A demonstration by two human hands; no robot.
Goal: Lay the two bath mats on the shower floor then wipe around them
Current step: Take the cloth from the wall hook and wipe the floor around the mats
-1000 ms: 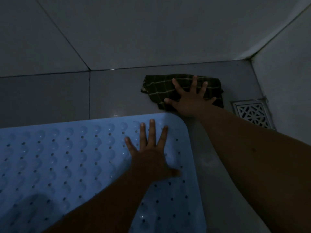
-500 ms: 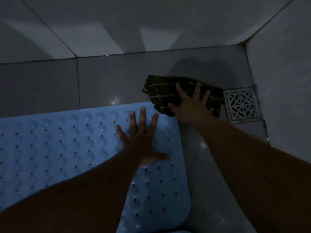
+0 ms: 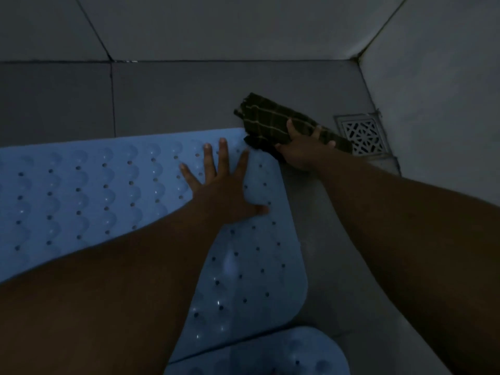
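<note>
Now dragged nearer, against the blue mat's (image 3: 113, 190) far-right corner — dark cloth (image 3: 273, 123) under right hand (image 3: 303, 152), fingers curled over it; left hand (image 3: 227, 193) splayed flat on mat — best pressing evenly, skirting floor drain (image 3: 364, 136).

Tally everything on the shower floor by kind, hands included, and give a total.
Blue bath mats: 2, far mat, near mat
Checked cloth: 1
Floor drain grate: 1
Hands: 2, left hand flat on the far mat, right hand on the cloth
Total: 6
</note>
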